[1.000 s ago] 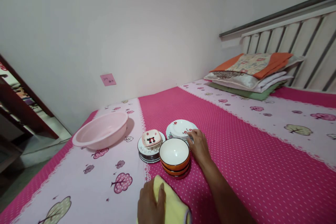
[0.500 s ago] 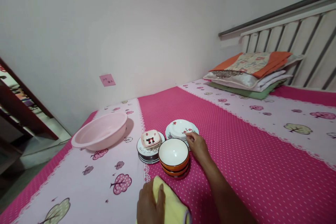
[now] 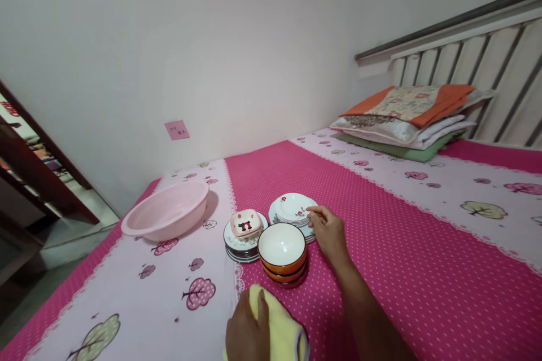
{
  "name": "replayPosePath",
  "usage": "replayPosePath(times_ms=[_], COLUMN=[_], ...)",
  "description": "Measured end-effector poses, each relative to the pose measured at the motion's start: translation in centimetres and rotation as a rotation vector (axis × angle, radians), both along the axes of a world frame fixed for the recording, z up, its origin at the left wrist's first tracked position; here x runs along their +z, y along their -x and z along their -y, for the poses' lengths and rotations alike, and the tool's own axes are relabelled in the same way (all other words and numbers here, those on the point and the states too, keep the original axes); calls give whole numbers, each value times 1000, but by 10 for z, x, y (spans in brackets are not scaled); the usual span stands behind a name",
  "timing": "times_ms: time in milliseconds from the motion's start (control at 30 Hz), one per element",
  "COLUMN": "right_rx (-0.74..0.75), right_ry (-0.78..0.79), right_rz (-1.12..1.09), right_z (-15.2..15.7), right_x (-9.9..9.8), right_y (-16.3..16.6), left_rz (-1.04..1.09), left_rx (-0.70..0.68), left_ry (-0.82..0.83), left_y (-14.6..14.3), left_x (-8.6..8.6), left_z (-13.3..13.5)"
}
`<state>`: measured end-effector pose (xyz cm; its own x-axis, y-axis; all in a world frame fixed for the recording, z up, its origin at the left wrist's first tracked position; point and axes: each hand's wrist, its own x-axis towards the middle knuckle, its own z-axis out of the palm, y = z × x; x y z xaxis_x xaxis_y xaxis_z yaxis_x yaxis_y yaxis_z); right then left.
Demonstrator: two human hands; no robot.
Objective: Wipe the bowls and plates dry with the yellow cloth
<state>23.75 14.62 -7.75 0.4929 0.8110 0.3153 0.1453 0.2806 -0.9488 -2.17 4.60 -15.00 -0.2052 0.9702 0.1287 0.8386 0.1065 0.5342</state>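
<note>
My right hand point(image 3: 329, 230) reaches over the pink bedspread and pinches the near right rim of the top white flowered plate point(image 3: 292, 207) of a small stack. Just in front of that stack stand stacked orange bowls point(image 3: 282, 251) with white insides. To their left a small pink square dish point(image 3: 245, 222) sits on another stack of plates point(image 3: 241, 246). My left hand point(image 3: 248, 332) is at the bottom edge, fingers closed over a folded yellow cloth point(image 3: 279, 330).
A pink plastic basin point(image 3: 166, 209) lies at the left on the bedspread point(image 3: 402, 248). Folded pillows and blankets point(image 3: 404, 118) are piled at the far right by the slatted headboard point(image 3: 486, 73). The bed's left edge drops to the floor beside a dark wooden frame point(image 3: 38, 180).
My right hand has shifted a little along the flowered plate's rim, with fingers now pinching it. The view has drifted slightly. My left hand stays on the yellow cloth.
</note>
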Motion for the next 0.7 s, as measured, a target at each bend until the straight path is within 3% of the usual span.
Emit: replayPosePath(times_ms=[133, 367, 567, 700], right_rx=[-2, -54, 131, 270], right_ry=[50, 298, 465, 552], right_rz=[-72, -267, -328, -309], right_z=[8, 42, 70, 99], right_x=[-16, -74, -95, -97], right_y=[-4, -27, -24, -17], left_rz=[43, 151, 255, 413], left_rx=[37, 37, -8, -116], left_ry=[26, -14, -38, 61], left_y=[0, 5, 6, 17], left_x=[6, 19, 37, 51], left_z=[0, 8, 6, 3])
